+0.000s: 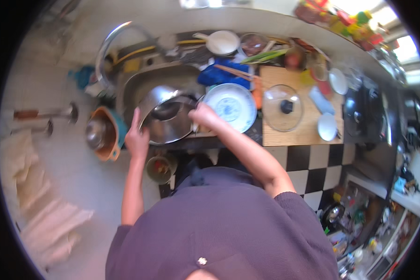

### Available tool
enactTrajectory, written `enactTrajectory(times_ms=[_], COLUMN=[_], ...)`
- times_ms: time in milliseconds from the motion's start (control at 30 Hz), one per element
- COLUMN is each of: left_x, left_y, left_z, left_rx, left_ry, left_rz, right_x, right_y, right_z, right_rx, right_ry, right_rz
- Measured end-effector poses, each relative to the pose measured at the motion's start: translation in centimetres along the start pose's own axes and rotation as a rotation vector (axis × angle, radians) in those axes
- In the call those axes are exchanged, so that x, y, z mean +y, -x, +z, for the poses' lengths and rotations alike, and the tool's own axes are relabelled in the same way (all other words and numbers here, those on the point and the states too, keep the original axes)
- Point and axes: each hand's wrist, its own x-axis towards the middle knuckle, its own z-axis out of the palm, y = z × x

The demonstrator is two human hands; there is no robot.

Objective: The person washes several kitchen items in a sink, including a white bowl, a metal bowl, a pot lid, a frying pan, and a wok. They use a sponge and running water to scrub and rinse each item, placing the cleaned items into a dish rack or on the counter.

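A shiny stainless steel pot (169,130) is tilted over the front of the sink (127,91). My left hand (137,138) grips its left rim, with one finger pointing up along the outside. At the pot's right side my right hand (204,116) is closed around the edge or a handle; the fingers hide which. A dark oval shows inside the pot, and I cannot tell whether it is a utensil or a reflection. Close to my right hand stands a white plate (228,109) with a blue pattern.
A curved faucet (99,57) rises at the sink's back left. A glass lid (278,112) lies on a wooden cutting board (301,138). Chopsticks (232,71) rest on a blue cloth (210,77). An orange and teal basin (118,131) hangs or stands at left, above a bin (158,169).
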Motion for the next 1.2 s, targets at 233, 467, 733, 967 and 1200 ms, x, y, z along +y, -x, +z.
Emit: enactTrajectory(times_ms=[233, 467, 733, 967, 1200], left_x=[-7.2, -9.7, -9.7, -1.4, 0.4], left_y=[-1.6, 4.7, 8.9, 4.6, -0.3], left_z=[2.2, 2.4, 1.9, -9.3, -13.3], left_rx=[-0.208, -0.257, 0.123, 0.138, 0.422], left_ry=[0.061, 0.789, 0.708, 0.509, 0.303], left_rz=[-0.393, -0.875, -0.542, -0.198, 0.471], right_x=[-0.2, -0.6, -3.7, -4.2, -9.2], right_y=[-0.9, -0.3, 2.6, 2.9, 1.6], right_z=[3.0, 5.6, 6.8, 3.3, 0.6], right_rx=[0.28, 0.47, 0.585, 0.612, 0.773], right_ry=[0.278, 0.519, 0.329, 0.258, -0.199], right_rz=[-0.088, -0.232, -0.28, -0.343, -0.806])
